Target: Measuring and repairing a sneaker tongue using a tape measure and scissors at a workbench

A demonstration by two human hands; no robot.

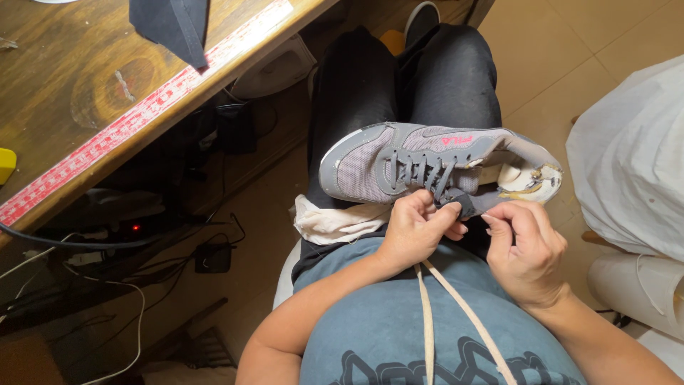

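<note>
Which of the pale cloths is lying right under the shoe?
The cream rag on the lap, tucked beneath the grey shoe. The big white cloth sits apart, off to the right.

I count one grey sneaker (406,160) across the lap, and two hands on it: one left hand (415,229) and one right hand (526,249), both at the dark laces (426,173). I cannot count the lace strands reliably. I count two pale straps (434,299) running down over the shirt. One cream cloth (331,219) lies under the shoe. One wooden table (85,78) is in view, with one dark fabric piece (173,25) and one yellow object (6,164) on it. One red light (135,228) glows under the table, among several cables I cannot count. One white sack (634,157) stands beside the legs.
</note>
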